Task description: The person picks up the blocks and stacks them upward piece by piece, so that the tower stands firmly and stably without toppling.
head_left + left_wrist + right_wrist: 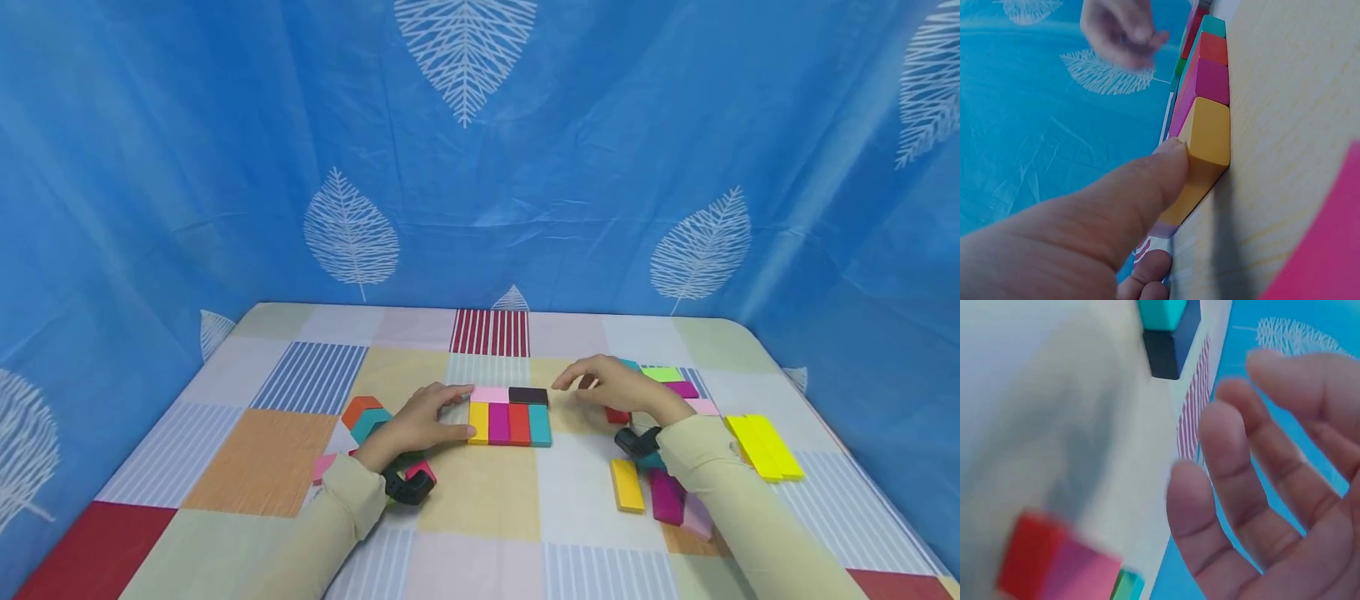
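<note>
A neat rectangle of flat blocks lies mid-table. Its near row runs yellow block (478, 423), magenta block (498, 423), red block (519, 424) and teal block (539, 425), with a pink block (491, 394) and a black block (528, 396) lying crosswise along the far side. My left hand (416, 421) rests at the left side, thumb touching the yellow block (1209, 131) and index fingertip beside the pink one. To the right of the black block (1166, 355), my right hand (618, 385) hovers with loosely bent fingers, holding nothing.
Loose blocks lie partly beneath the left forearm, including an orange block (360, 408). More surround the right wrist: a yellow-orange block (627, 486), a purple block (667, 496) and a lime block (661, 374). Bright yellow blocks (765, 447) lie farther right. A blue curtain (480, 208) hangs behind the table.
</note>
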A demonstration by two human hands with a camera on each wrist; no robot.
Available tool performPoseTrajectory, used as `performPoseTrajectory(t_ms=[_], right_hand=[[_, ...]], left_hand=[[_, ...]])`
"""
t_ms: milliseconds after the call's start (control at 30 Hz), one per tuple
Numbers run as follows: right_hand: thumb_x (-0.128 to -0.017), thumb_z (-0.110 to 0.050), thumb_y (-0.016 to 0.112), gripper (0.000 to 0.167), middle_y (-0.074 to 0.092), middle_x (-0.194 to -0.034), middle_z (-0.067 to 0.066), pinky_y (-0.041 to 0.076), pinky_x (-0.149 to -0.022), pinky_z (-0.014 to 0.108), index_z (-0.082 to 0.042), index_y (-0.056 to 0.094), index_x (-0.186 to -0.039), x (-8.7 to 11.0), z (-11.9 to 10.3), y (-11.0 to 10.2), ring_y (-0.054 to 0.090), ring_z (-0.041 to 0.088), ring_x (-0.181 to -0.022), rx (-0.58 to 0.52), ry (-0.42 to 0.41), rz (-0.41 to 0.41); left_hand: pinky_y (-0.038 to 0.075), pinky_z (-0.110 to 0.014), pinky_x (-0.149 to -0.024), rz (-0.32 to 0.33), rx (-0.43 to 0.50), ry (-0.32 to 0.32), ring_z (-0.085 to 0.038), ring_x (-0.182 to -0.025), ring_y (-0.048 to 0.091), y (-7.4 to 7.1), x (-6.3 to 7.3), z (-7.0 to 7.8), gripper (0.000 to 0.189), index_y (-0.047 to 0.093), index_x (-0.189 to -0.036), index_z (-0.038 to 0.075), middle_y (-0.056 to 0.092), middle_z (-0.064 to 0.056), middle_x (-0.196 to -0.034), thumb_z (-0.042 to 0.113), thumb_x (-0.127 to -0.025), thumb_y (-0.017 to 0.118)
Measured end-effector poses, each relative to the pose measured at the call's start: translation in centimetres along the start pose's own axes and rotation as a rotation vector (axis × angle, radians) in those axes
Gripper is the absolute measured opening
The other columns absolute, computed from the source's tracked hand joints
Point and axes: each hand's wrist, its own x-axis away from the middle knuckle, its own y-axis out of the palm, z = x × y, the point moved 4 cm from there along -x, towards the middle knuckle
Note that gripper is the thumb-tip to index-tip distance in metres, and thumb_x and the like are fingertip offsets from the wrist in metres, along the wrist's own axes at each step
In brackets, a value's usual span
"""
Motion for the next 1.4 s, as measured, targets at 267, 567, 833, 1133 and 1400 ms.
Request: performPoseTrajectory(t_ms=[267, 567, 833, 1133, 1400], right_hand=[[-0.097, 0.002, 0.075, 0.02, 0.076, -0.108, 0.004, 0.057, -0.082, 0.025, -0.005, 0.081, -0.114, 5.2, 0.2, 0.5, 0.062, 0.012, -0.093, -0.046, -0.031, -0.13], [-0.086, 0.007, 0.082, 0.034, 0.074, -0.111, -0.004, 0.059, -0.081, 0.028, -0.012, 0.083, -0.115, 7.2, 1.3, 1.2, 0.061, 0.013, -0.096, -0.045, -0.038, -0.218], [-0.082, 0.001, 0.09, 0.03, 0.064, -0.088, -0.012, 0.054, -0.073, 0.024, -0.014, 0.081, -0.106, 6.5, 0.7, 2.2, 0.057, 0.007, -0.081, -0.006, 0.016, -0.203], [-0.082, -0.002, 0.092, 0.026, 0.061, -0.077, -0.011, 0.052, -0.063, 0.023, -0.012, 0.076, -0.101, 5.2, -2.5, 4.8, 0.054, 0.005, -0.067, -0.015, 0.06, -0.14], [-0.084, 0.001, 0.086, 0.023, 0.065, -0.081, -0.009, 0.054, -0.066, 0.022, -0.003, 0.075, -0.104, 4.4, -3.6, 7.4, 0.058, 0.005, -0.071, -0.154, 0.066, -0.015]], left_hand=[[0.054, -0.055, -0.103, 0.006, 0.009, 0.009, -0.031, -0.123, 0.053, -0.4, 0.3, -0.4, 0.073, 0.058, -0.156, 0.009, 0.062, -0.012, -0.129, 0.027, -0.092, 0.088], [0.052, -0.057, -0.106, -0.002, 0.018, 0.013, -0.032, -0.125, 0.053, -0.4, 0.2, -0.9, 0.072, 0.057, -0.157, 0.009, 0.062, -0.013, -0.132, 0.027, -0.093, 0.087], [0.052, -0.056, -0.106, -0.007, 0.018, 0.024, -0.032, -0.125, 0.053, -0.4, 0.2, -1.0, 0.072, 0.057, -0.157, 0.009, 0.062, -0.013, -0.131, 0.027, -0.094, 0.086], [0.049, -0.058, -0.107, -0.006, 0.032, 0.028, -0.032, -0.124, 0.053, -0.3, 0.2, -0.6, 0.063, 0.058, -0.156, 0.008, 0.063, -0.013, -0.131, 0.025, -0.1, 0.079], [0.048, -0.059, -0.11, -0.004, 0.035, 0.003, -0.033, -0.126, 0.053, -0.1, 0.0, -0.1, 0.063, 0.058, -0.156, 0.01, 0.063, -0.012, -0.131, 0.025, -0.099, 0.081]])
